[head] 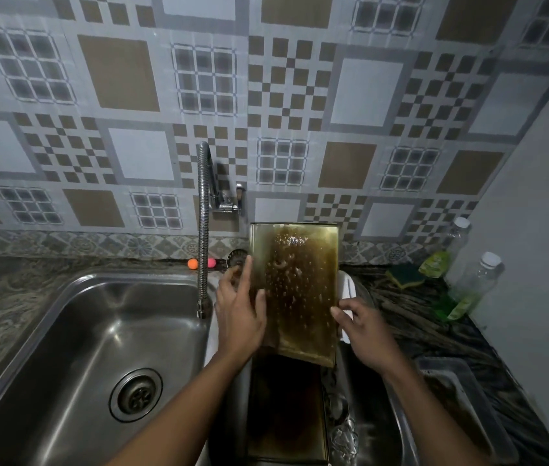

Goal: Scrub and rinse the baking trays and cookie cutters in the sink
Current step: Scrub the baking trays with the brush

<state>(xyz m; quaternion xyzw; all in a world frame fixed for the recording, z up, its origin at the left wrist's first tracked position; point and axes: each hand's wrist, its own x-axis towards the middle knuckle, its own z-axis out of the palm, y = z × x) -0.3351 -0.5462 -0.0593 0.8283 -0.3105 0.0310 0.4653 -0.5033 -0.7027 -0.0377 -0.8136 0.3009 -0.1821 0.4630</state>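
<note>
Holding a baking tray (300, 280) on end between them, both hands are over the right bowl (380, 442) of the sink (132, 273). The left hand (239, 317) has the tray's left long edge. Its thumb lies across the stained inner face and its fingers reach up along and behind the rim, fairly straight, so the edge is pinched between them. The right hand (365, 331) meets the opposite long edge lower down, fingertips curled onto the rim; I cannot tell where its thumb sits. The tray's brown face, dotted with drops or suds, is turned toward the camera.

Below both wrists a second tray (286, 408) lies flat in the bowl, dark and wet. The held tray's lower edge is over it, though I cannot tell whether they touch. Under the right forearm, just right of that flat tray, lie small shiny pieces (343, 432), too unclear to name. Further right of the forearm a metal pan (461, 391) rests on the dark counter (411, 317).

Just left of the left hand hangs the tap's flexible spout (203, 230), and beyond it is the left bowl with its drain (136, 395). Past the left fingertips an orange ball (192, 263) and a pink ball (211, 262) sit on the ledge. A white object (348, 284) shows just above the right fingertips, behind the tray. Further right are a green and yellow sponge (404, 275), a green pouch (434, 264) and two clear bottles (481, 280).
</note>
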